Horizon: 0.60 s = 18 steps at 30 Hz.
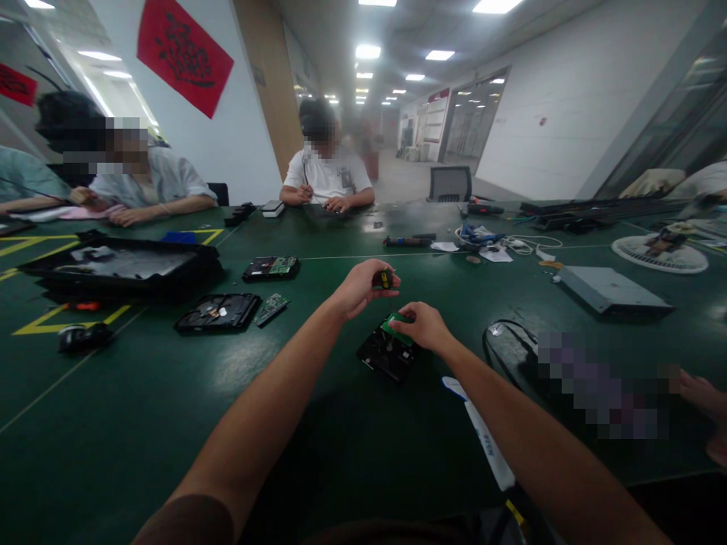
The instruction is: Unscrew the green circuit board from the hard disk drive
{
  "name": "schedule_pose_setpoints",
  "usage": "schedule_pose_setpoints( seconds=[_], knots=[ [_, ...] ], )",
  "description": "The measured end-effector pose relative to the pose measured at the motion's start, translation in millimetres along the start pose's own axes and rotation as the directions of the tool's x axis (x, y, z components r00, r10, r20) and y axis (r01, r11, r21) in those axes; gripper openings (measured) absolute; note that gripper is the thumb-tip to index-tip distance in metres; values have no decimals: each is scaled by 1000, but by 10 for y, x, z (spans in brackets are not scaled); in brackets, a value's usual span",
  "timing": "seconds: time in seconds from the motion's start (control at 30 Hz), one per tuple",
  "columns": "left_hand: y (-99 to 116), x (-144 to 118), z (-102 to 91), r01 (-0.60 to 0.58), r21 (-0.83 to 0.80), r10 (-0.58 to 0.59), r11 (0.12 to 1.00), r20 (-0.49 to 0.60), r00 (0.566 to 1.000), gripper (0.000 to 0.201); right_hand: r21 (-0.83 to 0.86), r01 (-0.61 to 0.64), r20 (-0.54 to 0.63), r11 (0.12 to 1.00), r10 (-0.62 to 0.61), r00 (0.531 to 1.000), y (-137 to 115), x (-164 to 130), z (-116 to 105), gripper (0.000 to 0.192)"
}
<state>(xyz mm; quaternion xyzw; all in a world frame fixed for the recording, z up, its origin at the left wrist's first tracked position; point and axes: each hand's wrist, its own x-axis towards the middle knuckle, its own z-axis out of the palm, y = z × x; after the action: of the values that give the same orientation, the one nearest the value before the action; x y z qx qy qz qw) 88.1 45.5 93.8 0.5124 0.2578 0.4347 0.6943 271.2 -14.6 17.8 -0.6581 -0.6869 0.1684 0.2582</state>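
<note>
At mid-surface (pixel 141 424), our left hand (pixel 357 288) grips a screwdriver (pixel 384 278) above the hard drive (pixel 388 352); our right hand (pixel 423 327) pinches its green circuit board (pixel 396 330). Open green surface surrounds it.

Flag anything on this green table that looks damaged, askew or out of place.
Nothing spilled. A loose circuit board lies askew beside an opened black casing, away from the hard drive under the right hand.
</note>
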Motion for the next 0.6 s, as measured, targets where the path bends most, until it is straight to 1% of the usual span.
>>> schedule_pose_setpoints(
  seconds=[0.17,0.33,0.4,0.53,0.6],
  knots=[
    [28,-38,37,-36,48,33,998,53,998,23,3,14,-27,1000,-14,1000,37,15,26,36],
    [50,-66,61,-57,112,54,992,24,998,24,8,26,-19,1000,-25,999,35,4,27,33],
    [44,-64,65,-46,100,45,994,11,999,21,2,24,-29,1000,-24,999,30,-1,28,34],
    [14,-53,81,-10,4,10,1000,-4,1000,17,-6,27,-25,1000,-27,999,15,-2,26,31],
    [3,-49,90,-12,-21,12,1000,-11,1000,17,-13,28,-18,1000,-28,999,6,0,18,31]
  ],
)
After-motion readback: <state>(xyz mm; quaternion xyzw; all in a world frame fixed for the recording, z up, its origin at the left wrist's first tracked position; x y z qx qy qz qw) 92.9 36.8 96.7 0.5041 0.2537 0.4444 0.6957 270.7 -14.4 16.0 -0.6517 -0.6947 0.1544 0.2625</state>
